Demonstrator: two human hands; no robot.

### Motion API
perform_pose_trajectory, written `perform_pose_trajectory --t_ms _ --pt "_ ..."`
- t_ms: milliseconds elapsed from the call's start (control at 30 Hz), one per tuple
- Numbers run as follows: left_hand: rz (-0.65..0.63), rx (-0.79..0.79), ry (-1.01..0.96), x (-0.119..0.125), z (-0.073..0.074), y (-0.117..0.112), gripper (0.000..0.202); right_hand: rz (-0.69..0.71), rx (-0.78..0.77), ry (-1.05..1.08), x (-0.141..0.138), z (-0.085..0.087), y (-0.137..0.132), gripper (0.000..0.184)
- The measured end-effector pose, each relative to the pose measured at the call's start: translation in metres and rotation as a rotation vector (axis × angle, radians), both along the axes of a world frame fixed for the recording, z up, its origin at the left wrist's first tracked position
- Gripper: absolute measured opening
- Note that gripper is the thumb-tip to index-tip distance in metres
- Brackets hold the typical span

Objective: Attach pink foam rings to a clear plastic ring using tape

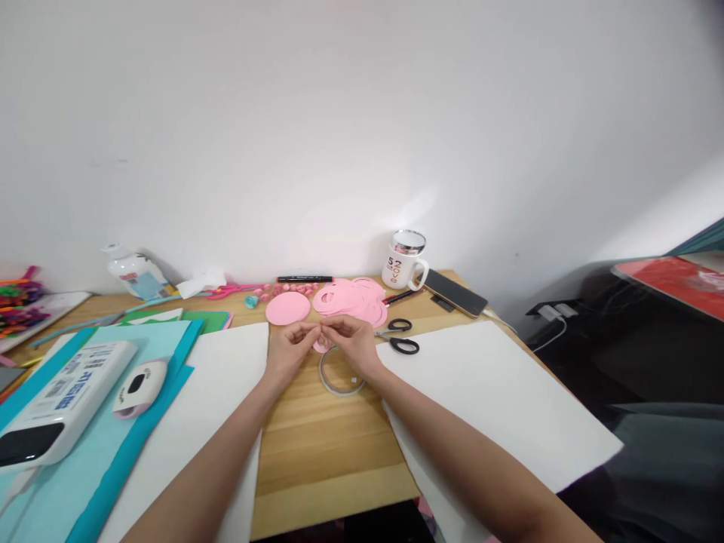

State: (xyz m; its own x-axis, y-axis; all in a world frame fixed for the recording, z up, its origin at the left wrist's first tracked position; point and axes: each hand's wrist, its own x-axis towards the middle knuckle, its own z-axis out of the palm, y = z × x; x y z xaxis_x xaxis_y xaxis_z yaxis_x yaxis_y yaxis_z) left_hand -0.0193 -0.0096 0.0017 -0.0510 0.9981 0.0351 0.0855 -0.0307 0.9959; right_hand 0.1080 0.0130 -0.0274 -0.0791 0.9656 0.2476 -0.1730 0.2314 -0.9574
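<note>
My left hand point(292, 345) and my right hand point(351, 341) meet fingertip to fingertip over the middle of the table. Both are closed in a pinch on a small piece of pink paper point(322, 345), partly hidden by the fingers. Just beyond them lie a pink paper disc point(288, 308) and a pile of overlapping pink paper circles point(354, 300). A roll of tape point(326, 379) rests flat under my right wrist. Black-handled scissors point(404, 345) lie right of my right hand, their blades partly hidden.
White sheets point(503, 400) flank the hands. A lidded mug point(400, 270), a phone point(452, 292), a black marker point(305, 279) and small pink rolls point(294, 289) line the back. At left are a white bottle point(139, 273), a white device point(73, 400) and blue sheets point(164, 415).
</note>
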Motion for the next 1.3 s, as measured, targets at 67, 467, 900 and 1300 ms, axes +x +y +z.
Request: perform_pose_trajectory --t_ms 67,467,900,1300 --pt "0.001 -0.001 -0.004 0.0001 -0.0007 0.0005 0.020 0.015 0.001 0.007 0.0000 0.0017 -0.0010 0.019" --pt "0.026 -0.004 -0.015 -0.0008 -0.0002 0.0003 0.020 -0.001 0.058 -0.046 -0.0024 0.0038 -0.0026 0.017" --pt "0.020 -0.023 -0.044 -0.0022 -0.0019 0.0013 0.018 0.017 0.061 -0.053 -0.0007 0.0013 -0.0007 0.014" --pt "0.034 -0.033 -0.063 0.0011 0.0055 -0.0008 0.020 0.033 0.056 -0.053 0.0019 0.0018 -0.0005 0.018"
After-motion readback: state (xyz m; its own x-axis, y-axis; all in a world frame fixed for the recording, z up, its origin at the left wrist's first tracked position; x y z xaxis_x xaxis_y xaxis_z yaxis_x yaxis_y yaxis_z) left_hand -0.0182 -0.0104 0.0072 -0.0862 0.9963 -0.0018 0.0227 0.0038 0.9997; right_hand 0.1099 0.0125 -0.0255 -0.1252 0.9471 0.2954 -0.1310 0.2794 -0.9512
